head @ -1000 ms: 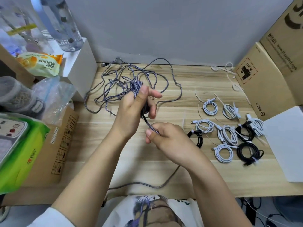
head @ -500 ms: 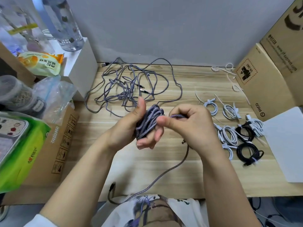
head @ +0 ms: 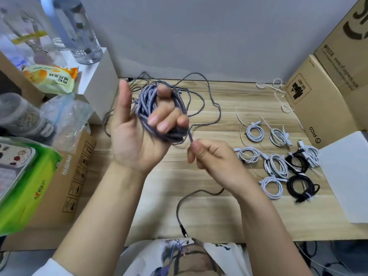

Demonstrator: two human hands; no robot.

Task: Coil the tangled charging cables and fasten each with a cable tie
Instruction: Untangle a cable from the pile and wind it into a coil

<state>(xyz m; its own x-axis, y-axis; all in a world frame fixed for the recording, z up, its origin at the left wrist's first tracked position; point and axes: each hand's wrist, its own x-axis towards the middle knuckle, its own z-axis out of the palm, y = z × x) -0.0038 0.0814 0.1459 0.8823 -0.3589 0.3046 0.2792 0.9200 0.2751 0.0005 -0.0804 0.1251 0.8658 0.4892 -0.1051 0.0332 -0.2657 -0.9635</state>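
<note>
Left grip (head: 139, 134) curled through grey coil (head: 157, 114), right grip (head: 211, 158) pinching its tail, above bare desk (head: 199, 216).

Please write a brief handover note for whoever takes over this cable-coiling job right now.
Left hand: raised palm up, fingers curled through the part-wound grey braided coil.
Right hand: pinches that cable's running strand just below the coil; its free tail loops on the table, plug near the front edge.
Done: nine coiled cables, white and black, lie to the right; ties show on several.
Left: finish winding and tie this coil, then sort the grey tangle behind. Loose ties lie at far right.
</note>
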